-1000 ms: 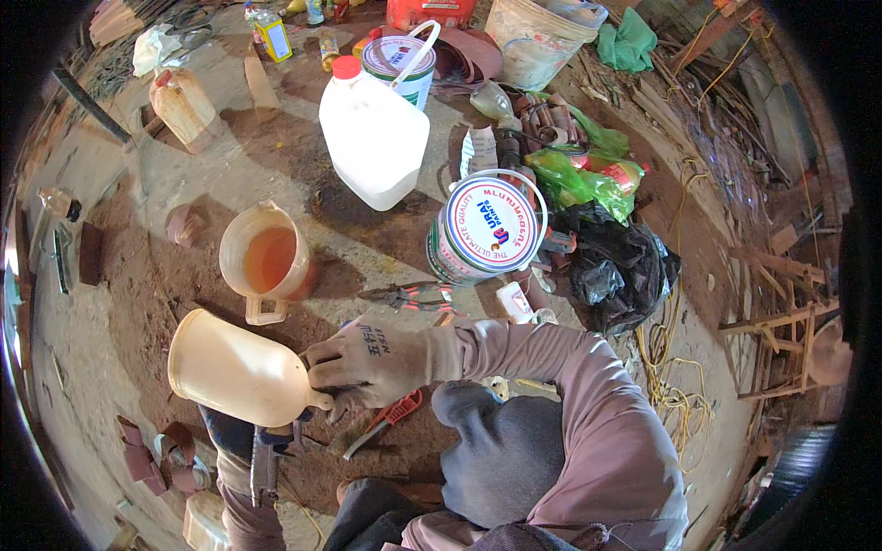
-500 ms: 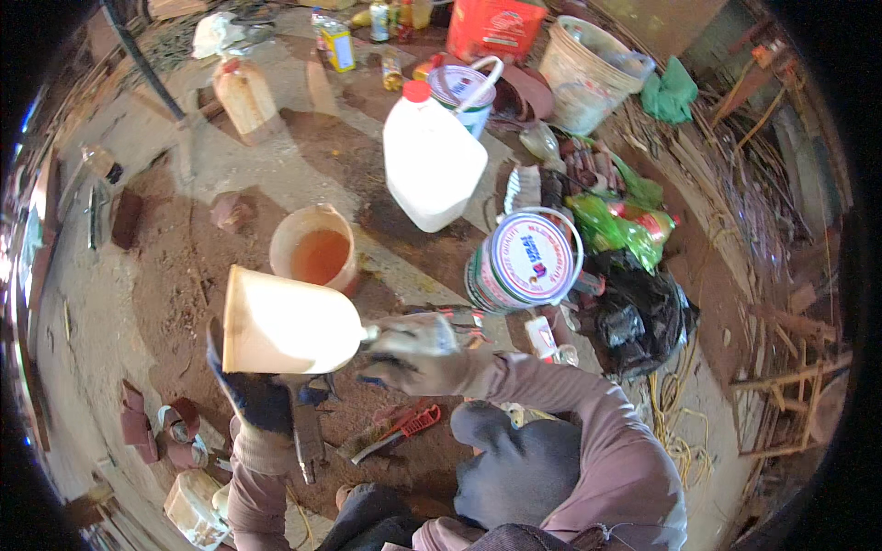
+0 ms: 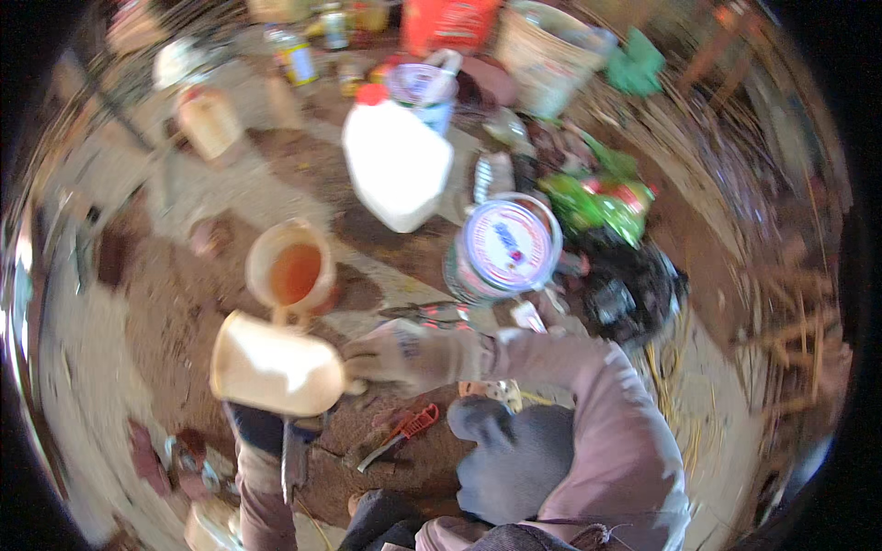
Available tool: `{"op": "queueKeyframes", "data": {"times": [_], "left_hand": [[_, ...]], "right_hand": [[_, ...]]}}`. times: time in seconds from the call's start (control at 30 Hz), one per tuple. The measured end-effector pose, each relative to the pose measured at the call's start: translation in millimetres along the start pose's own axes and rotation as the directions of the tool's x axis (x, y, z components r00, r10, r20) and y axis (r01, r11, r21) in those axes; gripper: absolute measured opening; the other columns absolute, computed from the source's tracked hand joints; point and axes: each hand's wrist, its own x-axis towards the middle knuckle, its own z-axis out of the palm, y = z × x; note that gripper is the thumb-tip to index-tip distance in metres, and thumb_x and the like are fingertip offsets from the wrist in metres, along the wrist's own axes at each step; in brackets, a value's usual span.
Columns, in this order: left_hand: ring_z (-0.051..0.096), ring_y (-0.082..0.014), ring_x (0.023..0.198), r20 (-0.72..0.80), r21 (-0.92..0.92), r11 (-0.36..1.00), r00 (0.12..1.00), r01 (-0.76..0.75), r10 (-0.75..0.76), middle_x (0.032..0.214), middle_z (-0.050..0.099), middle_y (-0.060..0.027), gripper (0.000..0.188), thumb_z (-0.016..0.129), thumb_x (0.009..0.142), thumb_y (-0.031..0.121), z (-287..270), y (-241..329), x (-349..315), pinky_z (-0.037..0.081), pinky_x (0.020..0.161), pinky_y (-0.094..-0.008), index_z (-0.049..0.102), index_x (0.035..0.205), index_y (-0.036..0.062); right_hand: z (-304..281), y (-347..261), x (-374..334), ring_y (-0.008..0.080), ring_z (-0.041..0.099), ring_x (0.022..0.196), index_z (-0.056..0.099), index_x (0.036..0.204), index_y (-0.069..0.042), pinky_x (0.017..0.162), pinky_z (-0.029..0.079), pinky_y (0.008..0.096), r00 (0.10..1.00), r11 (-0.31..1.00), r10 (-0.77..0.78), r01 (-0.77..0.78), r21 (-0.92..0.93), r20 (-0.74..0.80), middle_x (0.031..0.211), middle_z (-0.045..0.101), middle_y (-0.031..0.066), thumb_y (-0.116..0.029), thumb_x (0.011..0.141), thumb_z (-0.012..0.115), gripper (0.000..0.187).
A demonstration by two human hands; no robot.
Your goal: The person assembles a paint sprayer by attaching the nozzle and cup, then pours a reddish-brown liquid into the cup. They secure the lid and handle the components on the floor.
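- Left hand (image 3: 258, 428), dark glove: sits directly under a cream, smooth, plastic-looking vessel (image 3: 276, 367) with one wide end and one rounded end. The vessel appears to bear on this hand. Fingers mostly hidden behind it; how far they close, cannot tell.
- Right hand (image 3: 401, 354), pale grey-brown glove: at the vessel's rounded end, back of hand up, fingers partly curled. Fingertips blurred; contact or slight gap, cannot tell. No other thing visible in it.
- Key relation: vessel lies to the right hand's left and over the left hand. Long axis runs roughly left to right, right end a little nearer the body. Wide end points away from the right hand, rounded end toward it. Left hand is the nearer, at the underside.
- Narrow grey metal-looking strip (image 3: 289, 464): runs bodyward from the left hand, along the wrist's right side. Grip on it hidden.
- Translucent off-white plastic bucket (image 3: 261, 275) holding orange-brown liquid (image 3: 294, 274): ahead of the left hand, just beyond the vessel.
- Red-handled bladed tool (image 3: 420, 421): bodyward of the right hand, apart from it.
- Red-and-dark-handled pliers-like tool (image 3: 444, 316): just ahead of the right hand.
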Motion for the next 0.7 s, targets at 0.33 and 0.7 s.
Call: {"op": "queueKeyframes", "data": {"times": [0.33, 0.7], "left_hand": [[0.059, -0.0215, 0.117, -0.129, 0.444, 0.892, 0.979, -0.087, 0.16, 0.133, 0.058, -0.0112, 0.054, 0.059, 0.099, 0.041, -27.6, -6.5, -33.0, 0.051, 0.1, -0.0381, 0.05, 0.142, 0.0094], [0.059, -0.0203, 0.115, -0.216, 0.481, 0.877, 0.971, 0.011, 0.106, 0.131, 0.058, -0.0105, 0.056, 0.067, 0.094, 0.038, -29.0, -25.9, -76.4, 0.05, 0.099, -0.0379, 0.05, 0.139, 0.0085]], "right_hand": [[23.3, -9.4, -9.3, 0.0247, 0.068, 0.084, 0.058, 0.098, -0.016, 0.061, 0.056, 0.0399, 0.988, 0.962, -0.097, 0.062, -0.267, -0.121, 0.095, 0.06, 0.0031, -0.03, 0.08, 0.067, 0.024], [45.2, -27.3, -26.4, 0.0266, 0.068, 0.08, 0.06, 0.097, -0.019, 0.064, 0.055, 0.0413, 0.997, 0.994, -0.033, 0.027, 0.102, 0.065, 0.09, 0.063, 0.0021, -0.047, 0.086, 0.071, 0.032]]}}
